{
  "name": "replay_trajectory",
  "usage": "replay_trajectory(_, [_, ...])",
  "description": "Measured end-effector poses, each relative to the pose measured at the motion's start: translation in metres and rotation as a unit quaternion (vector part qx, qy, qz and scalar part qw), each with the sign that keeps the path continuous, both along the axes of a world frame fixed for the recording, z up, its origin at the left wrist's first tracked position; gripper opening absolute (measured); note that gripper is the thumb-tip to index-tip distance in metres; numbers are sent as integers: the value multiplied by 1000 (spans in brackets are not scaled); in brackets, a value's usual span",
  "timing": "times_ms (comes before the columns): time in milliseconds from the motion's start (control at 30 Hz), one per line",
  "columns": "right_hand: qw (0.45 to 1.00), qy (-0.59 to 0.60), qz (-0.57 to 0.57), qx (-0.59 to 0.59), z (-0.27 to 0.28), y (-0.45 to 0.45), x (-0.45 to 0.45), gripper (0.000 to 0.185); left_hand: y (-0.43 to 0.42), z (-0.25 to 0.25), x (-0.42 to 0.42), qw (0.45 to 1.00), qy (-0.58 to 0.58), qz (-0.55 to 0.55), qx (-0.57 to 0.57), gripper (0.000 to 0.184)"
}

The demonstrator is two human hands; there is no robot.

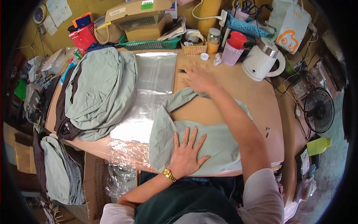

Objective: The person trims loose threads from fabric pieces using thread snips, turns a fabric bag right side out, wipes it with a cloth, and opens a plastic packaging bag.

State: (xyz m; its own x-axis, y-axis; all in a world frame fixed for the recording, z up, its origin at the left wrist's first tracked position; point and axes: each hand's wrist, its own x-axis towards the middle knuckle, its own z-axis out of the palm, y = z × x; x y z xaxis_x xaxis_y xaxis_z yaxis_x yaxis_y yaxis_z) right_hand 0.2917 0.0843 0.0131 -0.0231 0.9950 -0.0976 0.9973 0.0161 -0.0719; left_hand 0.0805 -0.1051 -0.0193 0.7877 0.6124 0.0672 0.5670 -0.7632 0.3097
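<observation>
A grey-green cloth piece (209,136), looped like a bag with a strap at its far side, lies on the table in front of me. My left hand (188,153) presses flat on its near part with the fingers spread. Beyond the strap, my right hand (199,76) reaches over the tabletop, its fingers stretched out and slightly blurred. A small dark pointed thing (181,71) shows beside those fingers; its kind is hard to make out. To the left rests a pile of similar grey-green cloth pieces (97,86), with clear plastic sheets (156,74) between the pile and the cloth.
Along the back of the table (261,100) stand a green basket (149,44), a small wicker basket (194,48), a jar (213,37), a pink cup (234,52) and a white kettle (261,61). A black fan (319,110) stands at right. More cloth (61,168) hangs lower left.
</observation>
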Motion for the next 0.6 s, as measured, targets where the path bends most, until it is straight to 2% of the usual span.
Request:
replay_trajectory(67, [983,91,56,148,15,-42,-14,70,0,0,-3,1000,-1,1,-5,76])
replay_trajectory(133, [988,-61,90,108,22,-120,-41,73,-1,-3,-2,1000,-27,5,-6,78])
replay_trajectory(200, [993,-17,105,49,25,-208,-64,75,-1,-9,-3,1000,-18,2,4,79])
replay_trajectory(267, [998,25,43,-33,16,-271,-58,75,-1,-9,-1,1000,-13,-12,16,80])
replay_trajectory(333, [998,3,-39,45,-6,-317,-11,75,-1,-4,-1,999,-41,5,11,80])
replay_trajectory(400, [961,-146,-199,125,-23,-367,37,65,-3,-2,-2,999,-37,-22,10,79])
replay_trajectory(433, [956,-148,-225,119,-16,-387,53,65,-4,-3,-4,999,-32,-24,22,80])
replay_trajectory(467, [939,-44,-311,138,-5,-403,71,59,-3,-3,-5,999,-30,-25,34,81])
replay_trajectory(500, [906,56,-386,162,5,-419,81,53,-5,11,-12,998,-41,-47,-8,79])
replay_trajectory(533, [901,51,-399,164,12,-428,76,53,-7,34,-21,997,-44,-62,-10,79])
replay_trajectory(600, [920,204,-230,241,22,-420,45,40,-9,76,-48,990,45,-121,-59,68])
